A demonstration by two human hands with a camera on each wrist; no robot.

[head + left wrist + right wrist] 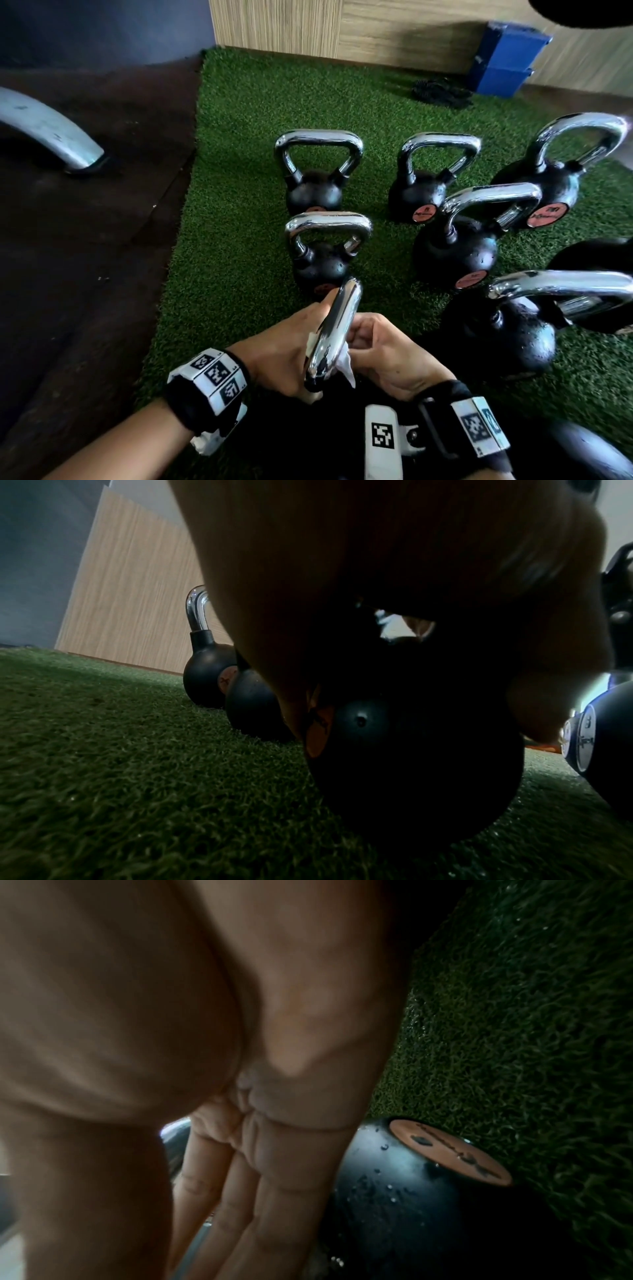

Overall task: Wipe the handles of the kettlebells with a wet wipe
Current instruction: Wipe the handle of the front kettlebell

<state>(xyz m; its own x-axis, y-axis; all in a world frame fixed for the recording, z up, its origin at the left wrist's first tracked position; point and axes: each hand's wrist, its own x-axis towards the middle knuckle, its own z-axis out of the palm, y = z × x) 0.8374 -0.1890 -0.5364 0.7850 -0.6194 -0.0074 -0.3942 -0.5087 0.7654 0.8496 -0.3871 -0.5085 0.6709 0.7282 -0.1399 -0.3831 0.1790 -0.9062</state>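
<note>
At 6 o'clock on the green turf (239,192), we hold the nearest kettlebell's chrome handle (334,337) between both hands. Our left hand (284,356) grips it with the white wipe (344,365); our right hand (383,356) curls around the wipe's other side. 6 more kettlebells (452,236) stand from 12 to 3 o'clock.

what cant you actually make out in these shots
- Body of the nearest kettlebell handle: head view, lost in shadow below both hands.
- Wet wipe: head view, mostly covered by the right hand and the handle; its full extent is hidden.
- Left hand grip: left wrist view is dark, the palm fills it.
- Right-edge kettlebell: cut off by the frame.
- Pink label: text blurred.
</note>
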